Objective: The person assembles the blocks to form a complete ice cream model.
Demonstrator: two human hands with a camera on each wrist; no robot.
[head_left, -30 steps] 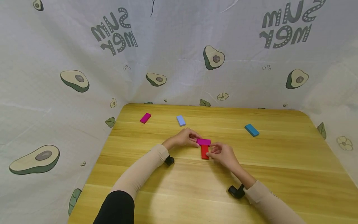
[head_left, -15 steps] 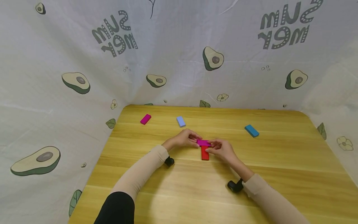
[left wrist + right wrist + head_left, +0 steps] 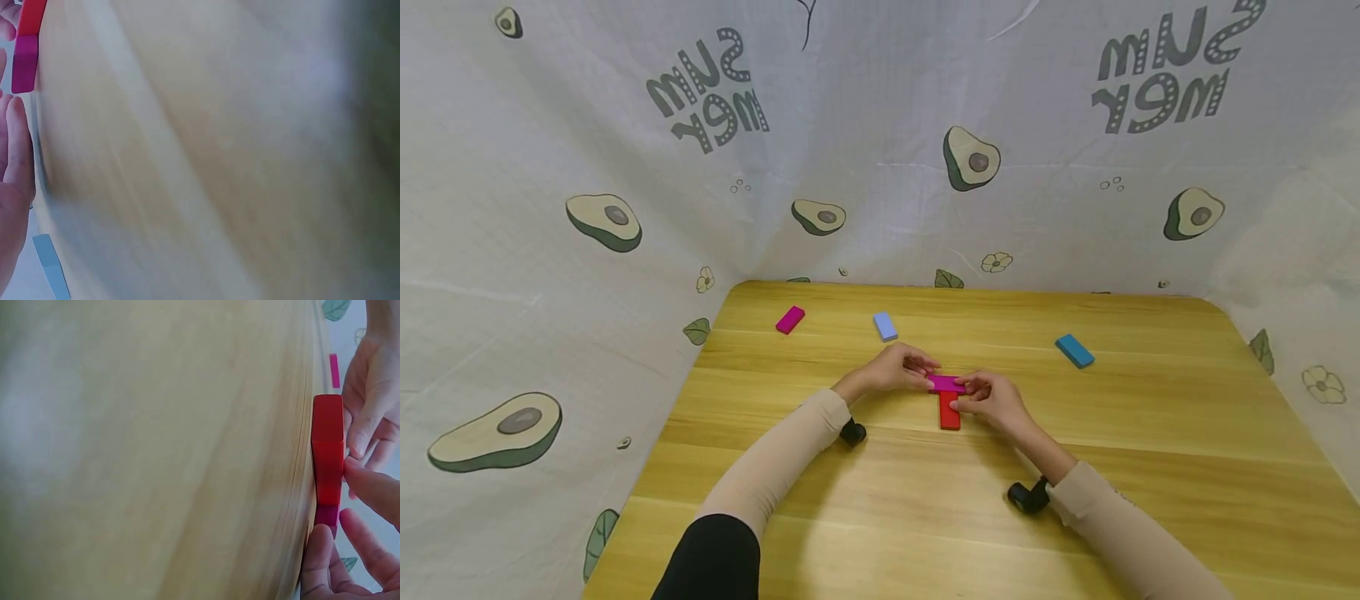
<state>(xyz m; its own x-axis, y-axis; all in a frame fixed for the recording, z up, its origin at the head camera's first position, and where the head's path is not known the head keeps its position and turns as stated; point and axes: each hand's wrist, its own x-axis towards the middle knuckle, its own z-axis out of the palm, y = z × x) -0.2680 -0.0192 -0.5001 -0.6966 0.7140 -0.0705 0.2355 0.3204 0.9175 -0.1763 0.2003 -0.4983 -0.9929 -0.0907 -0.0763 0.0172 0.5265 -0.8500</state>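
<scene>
A flat magenta block [image 3: 946, 382] lies crosswise at the far end of a red block [image 3: 950, 410], the two making a T on the table. My left hand [image 3: 892, 368] pinches the magenta block's left end between thumb and fingers. In the left wrist view, its fingertips are right at the end of that block. At the other side, my right hand [image 3: 995, 402] touches both blocks. Its thumb rests at the red block's right edge, and its forefinger lies on the magenta block's right end. The right wrist view shows the red block's [image 3: 328, 447] thick end up close.
Farther back on the wooden table [image 3: 880, 533] lie a darker magenta block [image 3: 790, 320], a light blue block [image 3: 885, 326] and, to the right, a blue block [image 3: 1075, 351]. A white avocado-print cloth [image 3: 880, 167] hangs behind the table.
My right hand has moved slightly up and left, its forefinger coming over the magenta block's right end. My left hand stays at the left end, and the loose blocks have not moved.
</scene>
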